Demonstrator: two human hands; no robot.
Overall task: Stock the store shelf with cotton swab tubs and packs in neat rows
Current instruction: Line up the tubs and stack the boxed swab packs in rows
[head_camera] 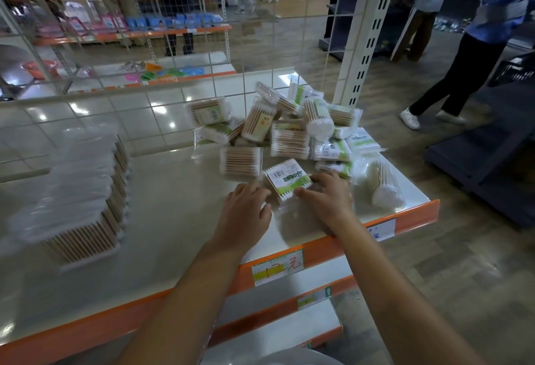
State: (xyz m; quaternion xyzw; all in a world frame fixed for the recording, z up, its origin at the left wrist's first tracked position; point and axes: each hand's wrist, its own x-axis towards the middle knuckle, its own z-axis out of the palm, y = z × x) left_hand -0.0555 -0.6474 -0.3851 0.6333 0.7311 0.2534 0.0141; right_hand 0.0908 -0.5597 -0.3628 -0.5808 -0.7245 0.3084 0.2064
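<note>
Cotton swab pack [288, 180] with a green-and-white label lies flat on the cream shelf [179, 205], near the front right, just in front of a loose heap of packs [289, 127]. Its label carries a barcode and green characters too blurred to read. Both hands are on it: the left hand [246, 205] rests with its fingertips against the pack's left edge, the right hand [325, 192] has its fingers laid over the right edge and label — fingers spread and loosely curled, pressing the pack from both sides rather than closed around it.

The heap behind holds clear packs of wooden-stick swabs and packs with green labels, tumbled at all angles; one has an orange label, several show barcodes, none legible. A round bundle [382, 188] of swabs lies on its side just right of the right hand.

To the left stands a neat stack of flat clear tubs [78, 190], motion-blurred. On the shelf's orange front rail sits a price tag [278, 267] with a red handwritten mark, and further right a white tag [380, 230] with blue writing — neither readable.
</note>
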